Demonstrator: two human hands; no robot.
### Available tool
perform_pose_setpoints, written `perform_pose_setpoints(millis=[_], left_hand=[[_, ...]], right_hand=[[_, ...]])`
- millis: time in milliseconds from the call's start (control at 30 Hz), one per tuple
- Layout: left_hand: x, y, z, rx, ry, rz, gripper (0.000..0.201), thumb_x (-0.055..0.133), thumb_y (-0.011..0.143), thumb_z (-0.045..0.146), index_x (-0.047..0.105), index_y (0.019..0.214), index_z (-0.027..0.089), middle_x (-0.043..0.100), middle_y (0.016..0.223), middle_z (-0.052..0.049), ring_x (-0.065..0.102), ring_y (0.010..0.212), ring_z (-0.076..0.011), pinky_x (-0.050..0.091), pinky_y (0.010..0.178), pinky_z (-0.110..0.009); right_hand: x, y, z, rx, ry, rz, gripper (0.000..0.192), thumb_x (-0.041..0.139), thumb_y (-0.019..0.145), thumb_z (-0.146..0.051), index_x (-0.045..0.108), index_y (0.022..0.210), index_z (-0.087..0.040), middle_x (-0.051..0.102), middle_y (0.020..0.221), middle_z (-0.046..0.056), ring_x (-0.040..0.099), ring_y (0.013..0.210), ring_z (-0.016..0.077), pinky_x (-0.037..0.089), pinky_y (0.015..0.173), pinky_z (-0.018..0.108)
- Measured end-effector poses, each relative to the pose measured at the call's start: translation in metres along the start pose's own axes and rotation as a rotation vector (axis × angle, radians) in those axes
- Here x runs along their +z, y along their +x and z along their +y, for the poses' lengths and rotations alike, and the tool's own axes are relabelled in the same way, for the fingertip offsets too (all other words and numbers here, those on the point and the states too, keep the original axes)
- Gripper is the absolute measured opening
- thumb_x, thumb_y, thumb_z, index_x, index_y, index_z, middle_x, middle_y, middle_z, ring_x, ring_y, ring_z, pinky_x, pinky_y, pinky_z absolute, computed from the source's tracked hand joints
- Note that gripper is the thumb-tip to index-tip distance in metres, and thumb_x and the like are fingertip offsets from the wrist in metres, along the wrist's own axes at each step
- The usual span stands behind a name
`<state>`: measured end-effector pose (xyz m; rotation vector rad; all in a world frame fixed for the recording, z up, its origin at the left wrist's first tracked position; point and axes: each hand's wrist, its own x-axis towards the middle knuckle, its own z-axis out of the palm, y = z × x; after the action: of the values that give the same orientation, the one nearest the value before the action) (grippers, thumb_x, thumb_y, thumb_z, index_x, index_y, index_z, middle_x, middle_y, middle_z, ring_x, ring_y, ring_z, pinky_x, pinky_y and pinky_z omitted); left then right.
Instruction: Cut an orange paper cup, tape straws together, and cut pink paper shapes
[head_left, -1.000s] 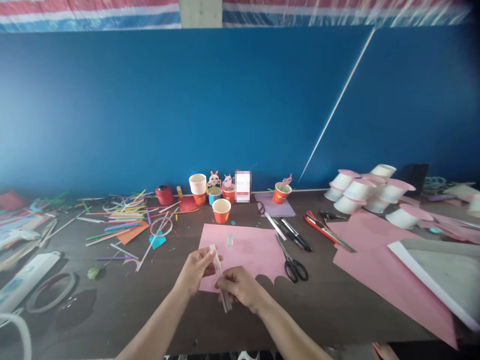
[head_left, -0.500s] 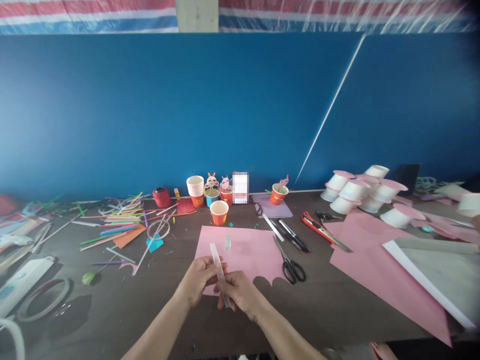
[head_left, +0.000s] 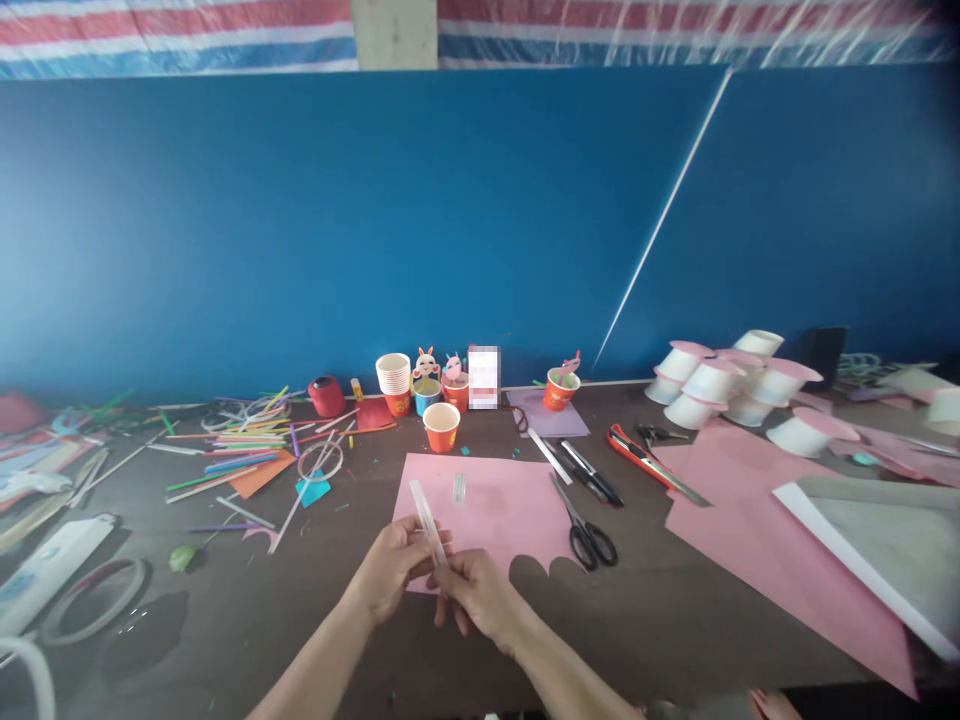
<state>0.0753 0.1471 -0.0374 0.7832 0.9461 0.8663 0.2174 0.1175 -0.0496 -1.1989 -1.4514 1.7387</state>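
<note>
Blue panelling point(head_left: 375, 210) rises beyond the fingers point(head_left: 407, 530), behind a dark tabletop point(head_left: 262, 640) scattered with craft bits. Farthest left of the fingers lies a white power strip point(head_left: 56, 575), with a ring of tape point(head_left: 139, 580) just to its right. Nearer the fingers, though farther from the wearer, a loose heap of coloured straws point(head_left: 240, 440) spreads out, a cyan paper scrap point(head_left: 313, 488) near its right side. Past the fingertips, close to the panelling, stands a stack of paper cups point(head_left: 394, 375); a single orange cup point(head_left: 442, 430) is upright in front of it, a little to the right.

The left hand point(head_left: 386, 570) pinches a clear strip point(head_left: 426, 520) between thumb and fingers, partway along — its upper end sticks out, tilted left, over a pink sheet point(head_left: 502, 510). On that sheet, just beyond the fingertips, lies a small clear piece point(head_left: 459, 487) (too small to make out well). The right hand point(head_left: 484, 590) has its thumb and forefinger closed at the strip's lower end, the other fingers curled beneath.

Right of the fingers, black-handled scissors point(head_left: 583, 530) lie across the sheet's edge. Farther right come a red utility knife point(head_left: 656, 465), white cups with pink discs point(head_left: 709, 380) piled beyond it, and — well apart from the fingers — more pink paper point(head_left: 772, 545).
</note>
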Motion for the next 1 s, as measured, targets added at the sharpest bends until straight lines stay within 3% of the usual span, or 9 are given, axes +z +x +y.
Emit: perform_pose_setpoints(millis=[133,333,500,567,667,767,867,900,1000], left_hand=[[-0.019,-0.003,0.011,-0.002,0.064,0.091,0.033,0.065,0.063,0.027,0.052,0.09,0.015,0.064,0.091,-0.01,0.062,0.074,-0.0168,0.046,0.069,-0.029],[-0.077,-0.003,0.044,0.037,0.332,0.222,0.035,0.065,0.061,0.038,0.054,0.085,0.014,0.064,0.092,-0.009,0.062,0.073,-0.0194,0.047,0.063,-0.028],[-0.118,0.007,0.041,0.148,0.706,0.405,0.041,0.063,0.056,0.046,0.06,0.083,0.014,0.064,0.074,-0.003,0.062,0.07,-0.0223,0.046,0.063,-0.031],[-0.131,0.013,0.036,0.218,0.866,0.441,0.038,0.06,0.059,0.044,0.061,0.083,0.015,0.064,0.073,-0.003,0.06,0.074,-0.0226,0.045,0.067,-0.031],[-0.144,0.019,0.031,0.259,1.103,0.503,0.041,0.055,0.065,0.04,0.057,0.098,0.016,0.064,0.074,-0.002,0.06,0.072,-0.0203,0.044,0.068,-0.03],[-0.14,0.019,0.029,0.337,1.365,0.594,0.045,0.051,0.069,0.039,0.051,0.109,0.018,0.063,0.083,-0.005,0.059,0.076,-0.021,0.044,0.07,-0.03],[-0.114,0.011,0.022,0.574,1.521,0.688,0.04,0.047,0.074,0.037,0.052,0.108,0.017,0.057,0.102,-0.01,0.052,0.096,-0.0253,0.04,0.083,-0.037],[-0.102,0.008,0.017,0.659,1.509,0.633,0.037,0.045,0.076,0.034,0.052,0.107,0.017,0.057,0.103,-0.01,0.05,0.099,-0.0243,0.038,0.087,-0.037],[-0.062,0.001,0.002,0.775,1.507,0.19,0.03,0.039,0.08,0.026,0.055,0.105,0.02,0.055,0.11,-0.008,0.047,0.107,-0.0207,0.036,0.092,-0.034]], right_hand=[[-0.006,-0.006,0.003,-0.007,-0.079,0.01,0.034,0.051,0.073,-0.046,0.059,0.077,-0.012,0.062,0.059,0.002,0.042,0.034,0.0055,0.027,0.034,0.016],[-0.063,-0.027,0.011,-0.166,-0.338,0.446,0.029,0.042,0.08,-0.039,0.057,0.076,-0.014,0.06,0.06,0.004,0.054,0.056,0.0138,0.039,0.051,0.022],[-0.12,-0.051,0.022,-0.164,-0.763,0.865,0.021,0.046,0.075,-0.031,0.055,0.088,-0.017,0.06,0.077,0.006,0.054,0.067,0.0165,0.041,0.067,0.027],[-0.136,-0.059,0.025,-0.124,-0.949,0.915,0.024,0.049,0.072,-0.029,0.053,0.093,-0.019,0.058,0.081,0.005,0.054,0.074,0.0181,0.04,0.07,0.029],[-0.147,-0.067,0.03,-0.063,-1.116,0.859,0.025,0.049,0.07,-0.025,0.052,0.094,-0.019,0.057,0.081,0.005,0.053,0.077,0.0191,0.039,0.07,0.029],[-0.15,-0.072,0.033,-0.026,-1.198,0.812,0.023,0.048,0.07,-0.02,0.053,0.093,-0.019,0.058,0.081,0.004,0.053,0.075,0.0183,0.038,0.067,0.028],[-0.156,-0.075,0.035,-0.022,-1.215,0.805,0.023,0.047,0.069,-0.015,0.054,0.091,-0.021,0.058,0.079,0.003,0.054,0.075,0.0172,0.037,0.066,0.026],[-0.16,-0.075,0.035,-0.026,-1.217,0.81,0.023,0.047,0.069,-0.015,0.054,0.09,-0.021,0.058,0.08,0.003,0.054,0.075,0.0169,0.037,0.066,0.026],[-0.173,-0.073,0.034,-0.02,-1.234,0.844,0.019,0.047,0.07,-0.015,0.055,0.087,-0.02,0.058,0.08,0.003,0.054,0.076,0.0168,0.037,0.068,0.026]])
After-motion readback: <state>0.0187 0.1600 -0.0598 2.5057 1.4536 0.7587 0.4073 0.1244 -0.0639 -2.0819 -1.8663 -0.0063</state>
